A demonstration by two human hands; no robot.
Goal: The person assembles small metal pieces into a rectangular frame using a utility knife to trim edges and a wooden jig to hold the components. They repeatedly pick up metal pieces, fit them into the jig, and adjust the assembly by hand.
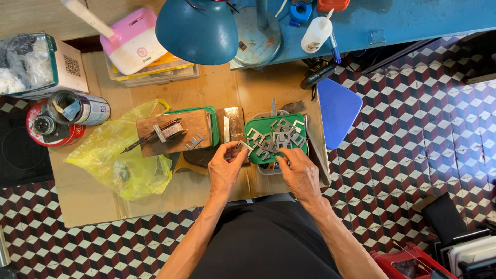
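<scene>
My left hand (225, 168) pinches a small grey metal plate (245, 146) at the left edge of a green tray (302, 149). The tray holds several flat grey metal stampings (276, 136). My right hand (298, 173) rests at the tray's front edge, its fingertips touching the pieces there; whether it grips one I cannot tell. To the left, a wooden block (175, 132) carries a small coil and a dark pointed tool, with two loose metal pieces on its right end.
A yellow plastic bag (121, 155) lies at the left on the cardboard sheet (88, 201). A teal lamp shade (196, 28) hangs over the back. Tins (77, 111), a pink and white box (132, 41), a blue stool (337, 108) and a white bottle (316, 35) stand around.
</scene>
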